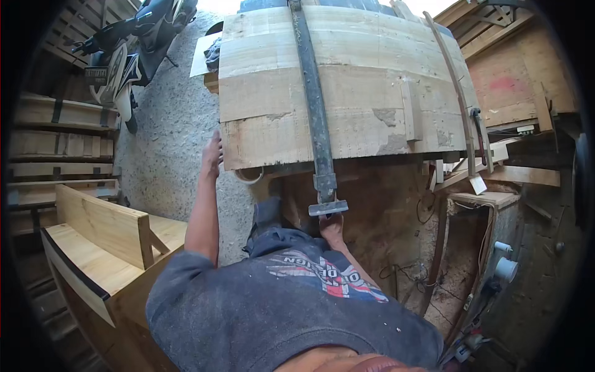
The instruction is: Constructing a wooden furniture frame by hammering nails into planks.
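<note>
A panel of pale wooden boards (347, 108) lies in front of me, with a long metal bar clamp (310, 80) across it and the clamp's end plate (328, 208) beyond the near edge. My left hand (214, 149) is at the panel's left edge, fingers stretched out along it. My right hand (331, 226) is closed on the clamp's handle just under the end plate; its fingertips are partly hidden by that plate. A narrow wooden batten (412, 111) rests on the panel, and a long strip (449, 68) runs along its right side.
A parked scooter (127, 62) stands on rough concrete floor (161, 149) at upper left. Stacked wooden pieces (62, 142) line the left wall. An L-shaped wooden piece (99, 223) sits at lower left. A worn cabinet (465, 248) with cables and small white fittings stands at right.
</note>
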A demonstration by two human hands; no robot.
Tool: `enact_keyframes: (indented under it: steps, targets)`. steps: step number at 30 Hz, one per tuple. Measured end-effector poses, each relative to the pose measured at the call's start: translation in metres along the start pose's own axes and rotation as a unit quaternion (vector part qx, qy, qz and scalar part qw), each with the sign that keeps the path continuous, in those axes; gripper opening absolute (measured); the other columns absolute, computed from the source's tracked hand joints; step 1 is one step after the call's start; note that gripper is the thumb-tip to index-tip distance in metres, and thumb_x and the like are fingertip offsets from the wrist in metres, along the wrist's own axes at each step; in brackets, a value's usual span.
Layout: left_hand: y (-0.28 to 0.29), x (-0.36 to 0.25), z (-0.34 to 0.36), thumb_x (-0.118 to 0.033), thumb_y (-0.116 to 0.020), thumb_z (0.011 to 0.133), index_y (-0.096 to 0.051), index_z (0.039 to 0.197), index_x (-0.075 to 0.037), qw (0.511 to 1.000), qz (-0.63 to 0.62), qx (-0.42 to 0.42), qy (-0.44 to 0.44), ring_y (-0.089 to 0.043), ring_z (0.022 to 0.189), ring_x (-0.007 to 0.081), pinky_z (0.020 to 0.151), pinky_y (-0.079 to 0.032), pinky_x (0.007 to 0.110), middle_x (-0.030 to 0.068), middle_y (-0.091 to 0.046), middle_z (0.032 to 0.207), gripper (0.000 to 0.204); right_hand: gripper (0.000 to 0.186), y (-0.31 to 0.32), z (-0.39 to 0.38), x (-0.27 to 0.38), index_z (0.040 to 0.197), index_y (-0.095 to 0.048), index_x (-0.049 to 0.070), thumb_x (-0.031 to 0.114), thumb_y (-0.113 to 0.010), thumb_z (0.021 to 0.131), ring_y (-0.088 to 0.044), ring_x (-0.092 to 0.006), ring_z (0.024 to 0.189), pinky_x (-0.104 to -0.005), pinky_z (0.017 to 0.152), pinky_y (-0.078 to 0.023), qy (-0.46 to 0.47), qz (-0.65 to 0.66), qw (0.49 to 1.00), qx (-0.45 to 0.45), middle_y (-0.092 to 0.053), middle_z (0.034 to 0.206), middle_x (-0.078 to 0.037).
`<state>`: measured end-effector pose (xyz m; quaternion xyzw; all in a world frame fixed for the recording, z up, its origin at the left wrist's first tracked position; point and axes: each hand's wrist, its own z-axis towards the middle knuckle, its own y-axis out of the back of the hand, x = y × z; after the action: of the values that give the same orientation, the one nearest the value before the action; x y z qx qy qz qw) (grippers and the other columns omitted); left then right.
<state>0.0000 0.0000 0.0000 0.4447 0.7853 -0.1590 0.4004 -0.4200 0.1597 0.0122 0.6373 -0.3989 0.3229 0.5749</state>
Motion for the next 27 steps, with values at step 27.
enact_keyframes:
  steps: [27]
  targets:
    - [-0.054,-0.01,-0.021,-0.048,-0.063,0.097,-0.058,0.12,0.006,0.786,0.324,-0.268,-0.453,-0.062,0.106,0.0318,0.089,-0.051,0.043,0.0226,-0.064,0.11,0.059,0.048,-0.035,0.006,0.005,0.137,-0.052,0.001,0.007,-0.062,0.091,-0.064,-0.0409,0.114,-0.0436,0.093,-0.051,0.039,0.06,0.996,-0.044,-0.067,0.119,-0.024]
